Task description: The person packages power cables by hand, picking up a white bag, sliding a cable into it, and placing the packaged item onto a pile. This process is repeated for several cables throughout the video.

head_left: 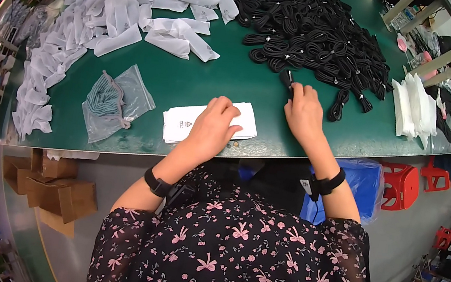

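My left hand (211, 128) rests on a small flat stack of white bags (181, 125) near the table's front edge. Its fingers are bent and pressed to the top bag, the thumb toward the right end. To the right, my right hand (305, 113) pinches a coiled black cable (286, 78) between fingertips and thumb, at the near side of a big heap of coiled black cables (318, 37). Two loose coils, one of them a black bundle (338, 104), lie just right of that hand.
Filled white bags (121, 15) cover the table's left and far left. A clear zip bag (136, 91) with a blue-green striped mask (105, 98) lies nearer. More white bags (413, 109) sit at the right edge. Red stools (399, 186) and cardboard boxes (61, 192) stand below.
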Available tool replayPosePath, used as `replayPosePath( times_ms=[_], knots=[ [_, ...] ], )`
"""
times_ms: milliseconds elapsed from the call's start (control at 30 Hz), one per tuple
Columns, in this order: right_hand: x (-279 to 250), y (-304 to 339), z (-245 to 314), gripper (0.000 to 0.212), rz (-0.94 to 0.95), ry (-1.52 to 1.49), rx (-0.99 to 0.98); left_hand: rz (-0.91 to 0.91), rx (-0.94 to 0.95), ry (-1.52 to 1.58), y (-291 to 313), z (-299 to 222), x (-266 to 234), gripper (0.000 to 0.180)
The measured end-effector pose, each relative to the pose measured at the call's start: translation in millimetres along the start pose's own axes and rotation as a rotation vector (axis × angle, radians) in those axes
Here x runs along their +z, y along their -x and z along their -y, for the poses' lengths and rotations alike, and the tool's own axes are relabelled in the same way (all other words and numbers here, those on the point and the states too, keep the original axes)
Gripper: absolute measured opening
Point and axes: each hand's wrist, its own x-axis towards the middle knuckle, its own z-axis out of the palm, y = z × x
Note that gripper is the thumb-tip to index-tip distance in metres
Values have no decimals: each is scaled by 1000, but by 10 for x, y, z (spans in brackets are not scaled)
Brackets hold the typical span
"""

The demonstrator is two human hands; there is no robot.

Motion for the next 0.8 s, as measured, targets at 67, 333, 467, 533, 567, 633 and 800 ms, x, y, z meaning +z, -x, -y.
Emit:
replayPosePath(
  times_ms=[67,333,467,533,567,633,800],
  knots=[
    [-17,92,52,34,-4,11,-20,-3,-25,-80,6,31,47,23],
    [-129,258,257,38,83,-631,135,0,-73,-138,30,1,82,25],
    [-225,300,420,38,19,-710,-25,31,-113,-246,-18,-126,93,25],
    [-236,318,420,36,32,-704,-15,24,-94,-270,-22,-140,53,25],
    [-238,329,420,36,38,-700,-9,14,-76,-291,-24,-139,33,25],
    [-249,357,425,35,42,-710,9,4,-57,-313,-29,-141,32,25],
    [-236,408,453,36,24,-703,30,-20,-12,-187,-34,-62,139,20]
  ],
)
